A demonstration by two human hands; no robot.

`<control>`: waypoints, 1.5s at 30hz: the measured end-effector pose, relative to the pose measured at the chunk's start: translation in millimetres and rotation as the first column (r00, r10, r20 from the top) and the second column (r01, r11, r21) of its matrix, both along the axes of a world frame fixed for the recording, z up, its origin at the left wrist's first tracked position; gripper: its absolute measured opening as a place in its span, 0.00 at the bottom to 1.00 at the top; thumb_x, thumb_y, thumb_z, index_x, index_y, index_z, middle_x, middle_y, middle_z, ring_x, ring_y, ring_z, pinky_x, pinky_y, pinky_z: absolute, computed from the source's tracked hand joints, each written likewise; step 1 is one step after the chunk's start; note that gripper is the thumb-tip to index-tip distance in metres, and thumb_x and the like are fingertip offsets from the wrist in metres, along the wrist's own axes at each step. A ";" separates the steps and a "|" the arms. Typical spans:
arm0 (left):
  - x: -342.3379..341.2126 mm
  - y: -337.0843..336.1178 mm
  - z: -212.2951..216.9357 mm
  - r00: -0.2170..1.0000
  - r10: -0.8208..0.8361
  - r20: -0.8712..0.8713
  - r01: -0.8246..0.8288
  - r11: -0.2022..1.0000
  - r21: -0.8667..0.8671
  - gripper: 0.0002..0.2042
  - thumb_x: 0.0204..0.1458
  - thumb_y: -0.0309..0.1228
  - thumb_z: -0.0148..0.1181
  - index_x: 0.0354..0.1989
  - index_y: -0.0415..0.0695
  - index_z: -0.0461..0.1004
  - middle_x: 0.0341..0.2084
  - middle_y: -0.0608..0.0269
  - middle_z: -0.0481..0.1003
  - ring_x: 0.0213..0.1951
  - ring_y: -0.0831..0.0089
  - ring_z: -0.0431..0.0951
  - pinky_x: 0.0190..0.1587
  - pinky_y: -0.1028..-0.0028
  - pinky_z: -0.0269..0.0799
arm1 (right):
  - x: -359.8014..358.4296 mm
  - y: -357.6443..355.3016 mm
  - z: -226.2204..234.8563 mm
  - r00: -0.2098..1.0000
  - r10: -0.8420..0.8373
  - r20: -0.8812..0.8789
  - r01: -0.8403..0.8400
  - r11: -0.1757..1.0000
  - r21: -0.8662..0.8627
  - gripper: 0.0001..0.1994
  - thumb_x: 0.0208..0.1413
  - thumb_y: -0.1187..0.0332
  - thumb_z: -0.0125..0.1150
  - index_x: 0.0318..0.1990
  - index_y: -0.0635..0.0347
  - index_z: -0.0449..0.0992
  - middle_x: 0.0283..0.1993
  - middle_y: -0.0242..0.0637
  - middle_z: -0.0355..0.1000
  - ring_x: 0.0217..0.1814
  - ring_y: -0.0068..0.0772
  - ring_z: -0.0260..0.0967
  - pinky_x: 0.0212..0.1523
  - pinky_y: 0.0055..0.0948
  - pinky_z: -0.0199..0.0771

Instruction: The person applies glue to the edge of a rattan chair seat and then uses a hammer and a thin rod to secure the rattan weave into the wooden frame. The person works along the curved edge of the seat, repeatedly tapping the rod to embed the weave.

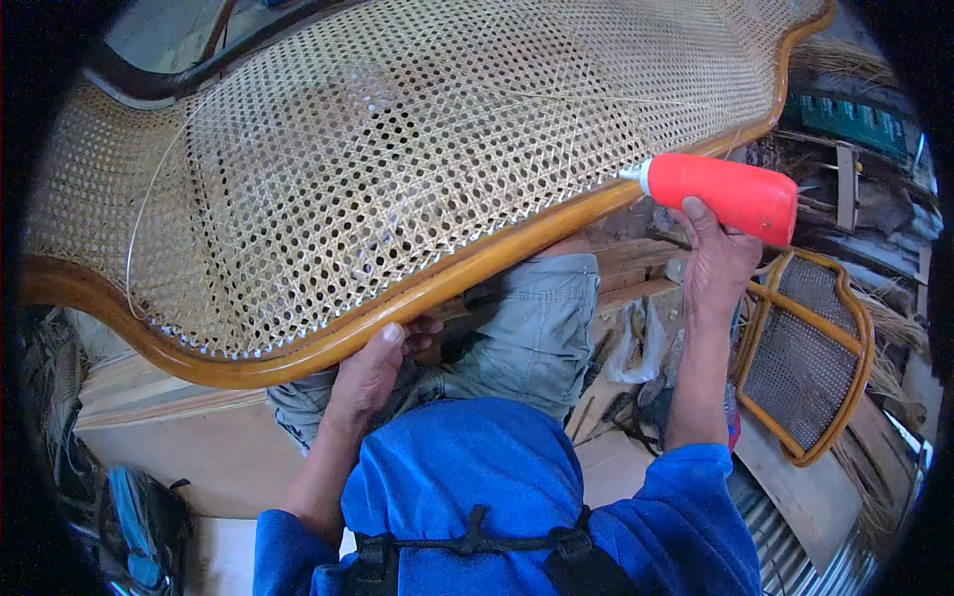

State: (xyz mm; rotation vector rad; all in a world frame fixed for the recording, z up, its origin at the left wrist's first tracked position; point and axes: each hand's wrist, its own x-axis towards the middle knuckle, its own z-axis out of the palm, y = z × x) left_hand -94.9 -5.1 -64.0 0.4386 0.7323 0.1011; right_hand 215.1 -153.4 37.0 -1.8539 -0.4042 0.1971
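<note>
At 2 o'clock my right hand curls fingers round a red bottle; at 8 o'clock my left hand clasps a wooden rim.

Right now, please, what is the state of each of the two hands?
Left hand: holding the brown curved frame at its near edge.
Right hand: closed around the red bottle.

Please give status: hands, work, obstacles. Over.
Left hand gripping curved frame; right hand holding red bottle, nozzle near woven panel edge. Nothing visibly blocking nozzle.
</note>
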 end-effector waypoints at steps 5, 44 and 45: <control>0.1 0.4 -0.3 1.000 -0.007 0.006 0.006 1.000 0.006 0.21 0.53 0.38 0.52 0.53 0.39 0.64 0.45 0.58 0.71 0.47 0.64 0.71 0.47 0.68 0.66 | 1.8 -1.0 -4.5 0.998 0.030 0.048 -0.025 0.996 -0.088 0.21 0.43 0.77 0.66 0.47 0.63 0.69 0.43 0.39 0.72 0.41 0.34 0.73 0.37 0.30 0.79; -1.4 -0.1 -4.1 1.000 -0.015 0.018 0.015 1.000 0.009 0.21 0.54 0.38 0.52 0.53 0.39 0.64 0.44 0.58 0.71 0.47 0.65 0.71 0.47 0.68 0.66 | -0.5 -17.8 -5.4 0.967 -0.104 -0.232 0.183 0.920 0.347 0.20 0.49 0.71 0.63 0.50 0.59 0.66 0.47 0.39 0.70 0.42 0.36 0.72 0.36 0.34 0.80; -1.1 0.3 -3.5 0.999 -0.020 0.030 0.020 1.000 0.019 0.21 0.54 0.38 0.52 0.53 0.39 0.64 0.44 0.58 0.71 0.47 0.65 0.71 0.47 0.68 0.65 | -0.5 -24.9 -8.0 0.962 -0.112 -0.249 0.200 0.910 0.364 0.19 0.50 0.70 0.62 0.50 0.58 0.66 0.47 0.39 0.70 0.43 0.36 0.72 0.36 0.34 0.79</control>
